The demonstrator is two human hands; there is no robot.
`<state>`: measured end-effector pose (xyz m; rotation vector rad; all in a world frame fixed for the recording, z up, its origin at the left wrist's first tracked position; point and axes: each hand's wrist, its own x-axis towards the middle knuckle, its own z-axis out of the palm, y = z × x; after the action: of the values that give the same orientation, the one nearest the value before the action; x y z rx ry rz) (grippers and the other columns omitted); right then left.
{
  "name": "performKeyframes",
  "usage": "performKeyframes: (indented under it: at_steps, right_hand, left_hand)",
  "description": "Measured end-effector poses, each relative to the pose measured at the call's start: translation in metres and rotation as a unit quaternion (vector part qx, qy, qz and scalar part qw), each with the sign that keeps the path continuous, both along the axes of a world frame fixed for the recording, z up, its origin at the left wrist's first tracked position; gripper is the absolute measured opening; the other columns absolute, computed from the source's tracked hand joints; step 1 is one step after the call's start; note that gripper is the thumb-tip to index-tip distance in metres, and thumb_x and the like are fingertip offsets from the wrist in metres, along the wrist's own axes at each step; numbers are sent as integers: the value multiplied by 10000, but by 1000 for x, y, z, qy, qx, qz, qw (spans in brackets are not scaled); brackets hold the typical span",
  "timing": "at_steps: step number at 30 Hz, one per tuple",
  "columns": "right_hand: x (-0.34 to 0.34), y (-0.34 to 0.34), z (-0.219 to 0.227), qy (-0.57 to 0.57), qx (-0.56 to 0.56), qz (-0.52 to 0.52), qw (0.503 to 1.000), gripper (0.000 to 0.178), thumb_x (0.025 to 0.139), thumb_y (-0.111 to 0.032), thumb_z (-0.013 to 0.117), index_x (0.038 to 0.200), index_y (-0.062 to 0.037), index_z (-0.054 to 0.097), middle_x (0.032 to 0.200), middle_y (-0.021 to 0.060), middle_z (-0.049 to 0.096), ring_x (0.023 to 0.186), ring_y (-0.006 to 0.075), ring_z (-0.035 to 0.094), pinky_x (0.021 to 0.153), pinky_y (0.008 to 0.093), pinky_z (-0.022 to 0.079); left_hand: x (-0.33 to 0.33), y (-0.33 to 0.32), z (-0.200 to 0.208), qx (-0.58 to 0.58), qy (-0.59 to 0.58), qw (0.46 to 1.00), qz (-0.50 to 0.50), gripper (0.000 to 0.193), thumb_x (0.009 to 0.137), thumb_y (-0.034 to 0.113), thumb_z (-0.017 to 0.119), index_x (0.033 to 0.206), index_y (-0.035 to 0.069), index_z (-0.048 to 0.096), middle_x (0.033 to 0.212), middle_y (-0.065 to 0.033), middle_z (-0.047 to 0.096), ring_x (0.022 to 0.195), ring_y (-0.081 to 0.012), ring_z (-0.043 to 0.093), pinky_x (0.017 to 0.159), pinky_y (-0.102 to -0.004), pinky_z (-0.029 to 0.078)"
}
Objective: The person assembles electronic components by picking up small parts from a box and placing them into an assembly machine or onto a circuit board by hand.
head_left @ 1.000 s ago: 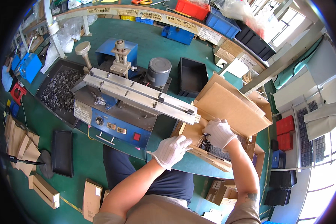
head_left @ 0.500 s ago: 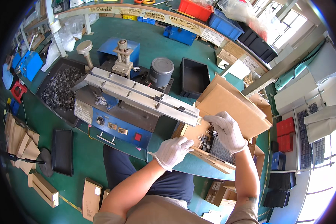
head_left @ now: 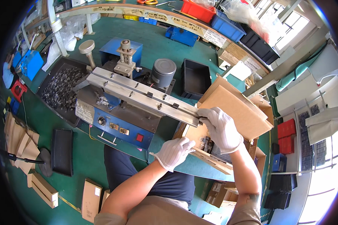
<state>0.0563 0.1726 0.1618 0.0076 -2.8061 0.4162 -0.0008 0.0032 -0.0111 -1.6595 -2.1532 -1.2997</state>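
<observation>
Gloved L hand [head_left: 174,153] curled at box [head_left: 211,160] edge, prob. to steady it, while R hand [head_left: 221,130] bunched at rail [head_left: 146,99] end; couldn't tell if either pinched anything.

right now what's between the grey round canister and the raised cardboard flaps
In the head view, a black bin lies between the grey canister and the raised cardboard flaps.

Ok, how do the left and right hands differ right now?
The right hand has its fingertips at the end of the metal rail; the left hand is at the near-left corner of the open carton. The right hand is over the carton, the left mostly outside it. Both are white-gloved.
</observation>
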Motion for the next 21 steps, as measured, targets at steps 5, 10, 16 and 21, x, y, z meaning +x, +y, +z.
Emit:
performKeyframes:
  at_steps: [5,10,16,21]
  right_hand:
    - [-12,-2,1,84,-41,-45,995,333,908,-33,754,1237,-22,705,1003,172,697,897,336,709,824,401,578]
    - [13,42,-26,-142,50,-99,984,291,920,-160,768,1185,-44,732,1037,170,739,933,326,742,836,430,589]
    - [28,44,-74,-281,371,-1,885,132,904,-217,682,1008,-155,735,1032,85,698,1035,266,669,934,400,515]
    - [33,44,-80,-274,368,16,888,120,893,-196,678,987,-136,721,997,85,709,990,266,686,915,418,516]
  left_hand:
    - [-2,-4,-4,10,-3,1000,4,300,883,156,779,1158,151,660,945,-64,623,788,-288,692,664,-420,578]
    - [0,2,-1,11,-2,1000,-8,301,871,154,791,1151,136,682,953,-64,634,793,-289,694,670,-415,582]
    - [-1,0,-3,14,-8,1000,-1,309,844,149,818,1137,112,727,972,-65,651,807,-293,701,682,-412,589]
    - [-1,-2,-1,1,-23,1000,-6,316,848,146,817,1149,121,725,986,-66,664,823,-297,711,688,-418,592]
